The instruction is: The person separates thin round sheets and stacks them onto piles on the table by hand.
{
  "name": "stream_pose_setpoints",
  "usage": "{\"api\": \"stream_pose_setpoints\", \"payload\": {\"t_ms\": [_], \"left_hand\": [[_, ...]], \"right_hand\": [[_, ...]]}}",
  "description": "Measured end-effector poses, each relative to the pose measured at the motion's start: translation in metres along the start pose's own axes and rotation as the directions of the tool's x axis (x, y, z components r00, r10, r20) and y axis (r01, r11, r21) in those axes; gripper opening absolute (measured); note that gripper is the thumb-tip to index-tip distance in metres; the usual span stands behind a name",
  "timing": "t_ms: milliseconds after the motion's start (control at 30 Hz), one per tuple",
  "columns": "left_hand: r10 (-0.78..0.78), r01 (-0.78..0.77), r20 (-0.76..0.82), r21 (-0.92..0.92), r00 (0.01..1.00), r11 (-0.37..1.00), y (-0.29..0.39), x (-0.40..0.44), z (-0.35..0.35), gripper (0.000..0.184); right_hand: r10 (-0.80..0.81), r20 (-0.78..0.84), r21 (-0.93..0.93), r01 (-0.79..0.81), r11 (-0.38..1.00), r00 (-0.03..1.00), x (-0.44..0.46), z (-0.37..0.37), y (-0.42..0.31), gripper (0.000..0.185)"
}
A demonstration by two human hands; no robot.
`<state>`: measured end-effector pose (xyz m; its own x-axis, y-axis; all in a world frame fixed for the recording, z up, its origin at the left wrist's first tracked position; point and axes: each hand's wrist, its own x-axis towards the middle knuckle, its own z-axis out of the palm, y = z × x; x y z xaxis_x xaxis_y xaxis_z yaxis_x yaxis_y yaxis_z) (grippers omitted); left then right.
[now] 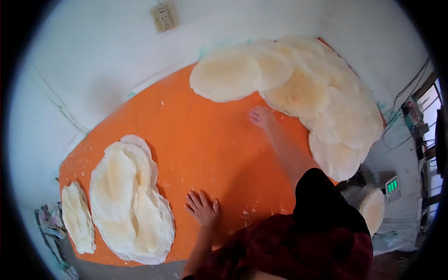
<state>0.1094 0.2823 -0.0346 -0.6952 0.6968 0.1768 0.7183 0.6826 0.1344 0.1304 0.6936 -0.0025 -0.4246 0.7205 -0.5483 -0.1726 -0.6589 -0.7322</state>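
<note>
My left hand (203, 208) lies with fingers spread on the orange tabletop (205, 140), near its front edge, holding nothing. Farther out, my right hand (262, 116) is low over the same surface, just short of a large spread of overlapping thin round flatbreads (228, 74). Its fingers look curled in and slightly blurred; anything inside them is hidden. To the left of my left hand sits a pile of folded, pale flatbreads (130, 200). A smaller, narrow stack of flatbreads (78, 218) lies beside that pile at the table's left end.
Pale crumbs dot the tabletop. A white wall with a socket plate (163, 17) rises behind the table. At right, below the table, are another flatbread stack (372, 212) and a scale with a lit green display (392, 185). Cables (396, 116) hang on the right wall.
</note>
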Motion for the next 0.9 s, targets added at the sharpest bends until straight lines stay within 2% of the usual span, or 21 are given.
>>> {"api": "stream_pose_setpoints", "payload": {"t_ms": [33, 100, 200, 300, 400, 500, 600, 667, 733, 767, 833, 867, 900], "left_hand": [[-0.004, 0.006, -0.036, 0.060, 0.999, 0.998, 0.003, 0.002, 0.004, 0.066], [-0.002, 0.004, -0.028, 0.056, 1.000, 0.998, 0.004, 0.004, 0.004, 0.065], [-0.021, 0.021, 0.002, 0.031, 1.000, 0.999, 0.007, 0.007, -0.001, 0.065], [-0.037, 0.037, 0.004, 0.033, 0.999, 0.999, 0.007, 0.008, 0.001, 0.065], [-0.057, 0.054, 0.043, 0.058, 0.997, 0.997, 0.008, 0.010, -0.001, 0.065], [-0.044, 0.042, 0.030, 0.076, 0.999, 0.996, 0.007, 0.009, -0.002, 0.063], [-0.024, 0.025, -0.021, 0.017, 0.999, 1.000, 0.010, 0.010, -0.008, 0.060], [-0.043, 0.042, 0.003, 0.025, 0.999, 0.999, 0.011, 0.011, -0.011, 0.060], [-0.042, 0.042, -0.018, -0.004, 0.999, 0.999, 0.010, 0.010, -0.013, 0.058], [-0.037, 0.035, -0.047, -0.033, 0.998, 0.999, 0.008, 0.009, -0.011, 0.057], [-0.038, 0.028, -0.087, -0.119, 0.995, 0.992, 0.003, 0.003, -0.009, 0.054], [-0.061, 0.043, -0.066, -0.241, 0.996, 0.969, -0.001, 0.001, -0.008, 0.053], [-0.102, 0.091, -0.003, -0.418, 0.995, 0.904, -0.007, -0.005, -0.005, 0.052]], "right_hand": [[-0.020, -0.032, 0.043, 0.021, 0.999, 0.999, 0.015, -0.006, -0.009, 0.022], [-0.044, -0.096, 0.119, 0.055, 0.991, 0.994, 0.041, -0.010, -0.021, 0.019], [0.023, -0.075, 0.226, -0.006, 0.974, 0.997, 0.072, 0.004, -0.029, 0.011], [0.064, 0.009, 0.310, -0.064, 0.948, 0.998, 0.091, 0.023, -0.034, 0.010], [0.099, -0.146, 0.128, -0.080, 0.989, 0.984, 0.106, 0.037, -0.041, 0.009], [0.198, -0.122, -0.002, -0.200, 0.980, 0.973, 0.116, 0.049, -0.048, 0.015], [0.068, -0.074, -0.024, -0.070, 0.997, 0.995, 0.106, 0.057, -0.038, 0.007], [0.023, 0.061, -0.227, -0.009, 0.974, 0.998, 0.085, 0.058, -0.012, 0.008], [-0.008, 0.169, -0.132, 0.031, 0.991, 0.986, 0.028, 0.065, 0.031, 0.012], [0.085, 0.154, -0.046, -0.079, 0.996, 0.984, -0.012, 0.072, 0.057, 0.012], [0.266, 0.318, -0.117, -0.240, 0.964, 0.910, -0.102, 0.074, 0.115, 0.014], [0.396, 0.473, -0.184, -0.351, 0.918, 0.787, -0.151, 0.072, 0.144, 0.013], [0.626, 0.673, -0.475, -0.419, 0.774, 0.393, -0.221, 0.078, 0.122, 0.012]]}}
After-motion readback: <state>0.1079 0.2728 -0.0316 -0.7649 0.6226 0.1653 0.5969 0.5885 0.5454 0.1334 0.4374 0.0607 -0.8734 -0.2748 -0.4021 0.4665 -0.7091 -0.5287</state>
